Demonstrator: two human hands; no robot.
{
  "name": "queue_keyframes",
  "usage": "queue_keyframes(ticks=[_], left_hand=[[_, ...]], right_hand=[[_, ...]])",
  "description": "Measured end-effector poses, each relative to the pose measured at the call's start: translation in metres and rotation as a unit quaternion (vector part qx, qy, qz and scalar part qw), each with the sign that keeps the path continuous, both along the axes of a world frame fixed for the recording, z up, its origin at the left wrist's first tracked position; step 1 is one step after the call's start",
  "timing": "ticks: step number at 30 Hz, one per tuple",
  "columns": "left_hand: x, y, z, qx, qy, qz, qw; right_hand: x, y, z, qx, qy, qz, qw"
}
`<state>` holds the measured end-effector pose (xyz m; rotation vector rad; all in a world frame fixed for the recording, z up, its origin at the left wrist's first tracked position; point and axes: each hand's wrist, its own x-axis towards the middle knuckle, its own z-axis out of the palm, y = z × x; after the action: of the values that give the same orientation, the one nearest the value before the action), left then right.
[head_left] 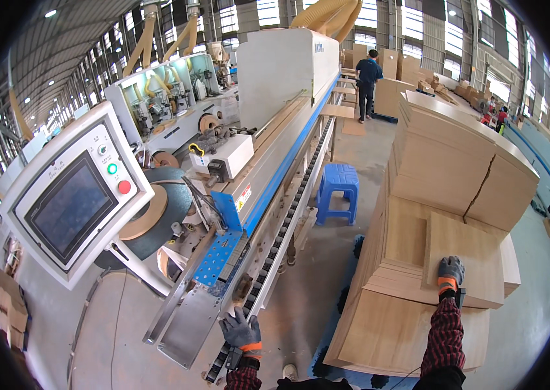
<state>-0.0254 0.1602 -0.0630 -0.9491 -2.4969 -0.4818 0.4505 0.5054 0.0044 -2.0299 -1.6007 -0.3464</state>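
My left hand (241,330), in a grey work glove with an orange cuff, is at the near end of the machine's roller track (258,283). Its fingers are spread and hold nothing, beside the bare metal infeed plate (190,328). On the right, my right hand (450,272), gloved alike, rests on top of a loose wood-grain panel (473,244). Its fingers lie on the panel's face, not wrapped round an edge. Under that panel is a stepped stack of similar boards (408,325), with a taller pile (447,159) behind.
A long white and blue edge-banding machine (281,71) runs away from me. Its control panel (70,201) stands at the left. A blue plastic stool (338,185) is between machine and boards. Farther back, another person (368,81) stands beside the machine.
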Motion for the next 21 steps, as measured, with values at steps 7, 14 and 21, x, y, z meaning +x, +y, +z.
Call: queue_keyframes(ticks=[7, 14, 21], left_hand=[[-0.001, -0.001, -0.002, -0.005, -0.008, -0.007, 1.0], [-0.001, 0.0, -0.001, -0.005, -0.001, -0.007, 1.0], [0.002, -0.001, 0.003, -0.003, 0.02, 0.0, 1.0]], right_hand=[[-0.005, -0.004, 0.006, 0.003, -0.003, 0.0, 1.0], [0.005, 0.005, -0.005, 0.008, -0.004, -0.001, 1.0], [0.001, 0.003, -0.003, 0.01, -0.004, -0.004, 1.0]])
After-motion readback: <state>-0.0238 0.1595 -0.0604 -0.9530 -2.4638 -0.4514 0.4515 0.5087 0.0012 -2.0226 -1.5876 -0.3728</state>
